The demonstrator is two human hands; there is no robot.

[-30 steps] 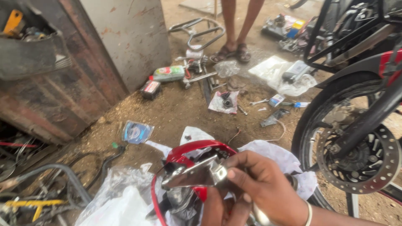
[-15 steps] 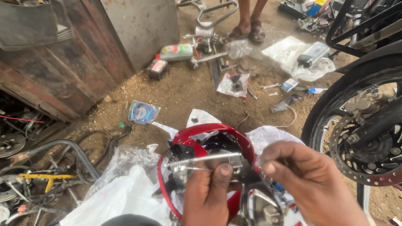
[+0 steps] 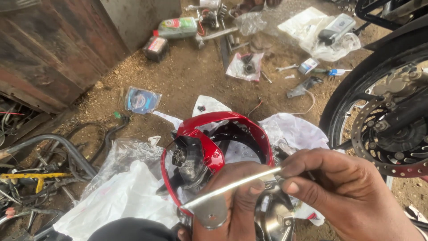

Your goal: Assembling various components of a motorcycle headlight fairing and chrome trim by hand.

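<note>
Head view: left hand (image 3: 238, 201) clamped on a metal bracket (image 3: 214, 209) at 6 o'clock, right hand (image 3: 343, 192) pinching its thin rod (image 3: 236, 184) against the red headlight cowl (image 3: 214, 151); fitting step, likely needs alignment next.

Cowl (image 3: 209, 154): glossy red plastic, smooth. Bracket (image 3: 223, 196): bare bright metal, flat, brushed look. Bags (image 3: 129, 196): thin white and clear plastic, crinkled. Ground (image 3: 191, 76): rough dry dirt. Brake disc (image 3: 392, 134): dull metal, drilled.
</note>
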